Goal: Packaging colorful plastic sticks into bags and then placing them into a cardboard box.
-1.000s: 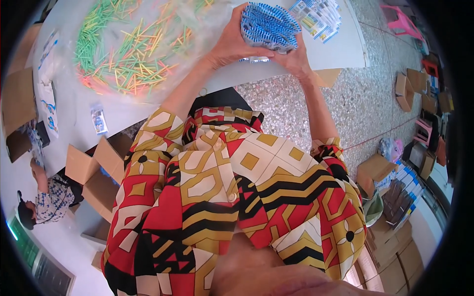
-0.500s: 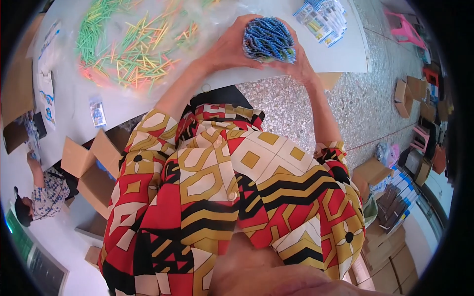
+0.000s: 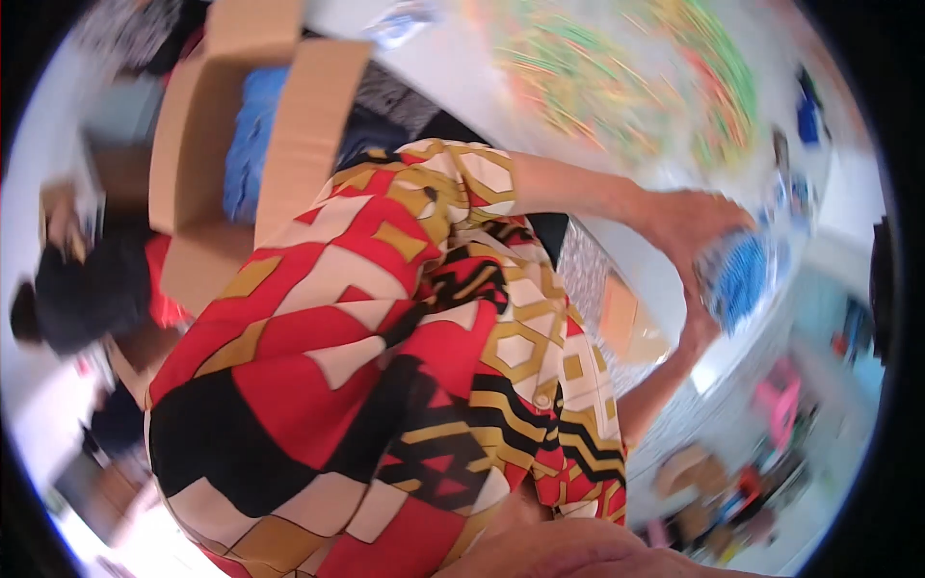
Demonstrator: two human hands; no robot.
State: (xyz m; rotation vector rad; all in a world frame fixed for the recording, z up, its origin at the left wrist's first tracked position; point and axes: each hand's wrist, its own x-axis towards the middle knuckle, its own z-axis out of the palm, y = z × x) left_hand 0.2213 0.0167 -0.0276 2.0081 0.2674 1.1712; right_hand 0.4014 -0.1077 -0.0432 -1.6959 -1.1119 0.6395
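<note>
A thick bundle of blue packets (image 3: pixel 740 275) is held up at the right of the head view, beside the white table (image 3: pixel 665 275). My left hand (image 3: pixel 692 223) is closed round its near-left side, fingers reaching over the top. My right hand (image 3: pixel 700 329) grips the lower side, its fingers mostly hidden by the bundle. Motion smears the bundle's edges. Beyond my left forearm, many thin green, yellow and pink sticks (image 3: pixel 588 82) lie loose on the table in what looks like clear plastic.
An open cardboard box (image 3: pixel 313 120) at the left holds blue packets (image 3: pixel 255 144). A small packet (image 3: pixel 400 21) lies on the table at the top. Another person in dark clothing (image 3: pixel 92 289) is at the far left. A pink stool (image 3: pixel 779 400) and boxes stand at the right.
My view has swung to the left, so the table, sticks and both hands now appear further right. The open box shows larger. Both hands keep hold of the bundle.
</note>
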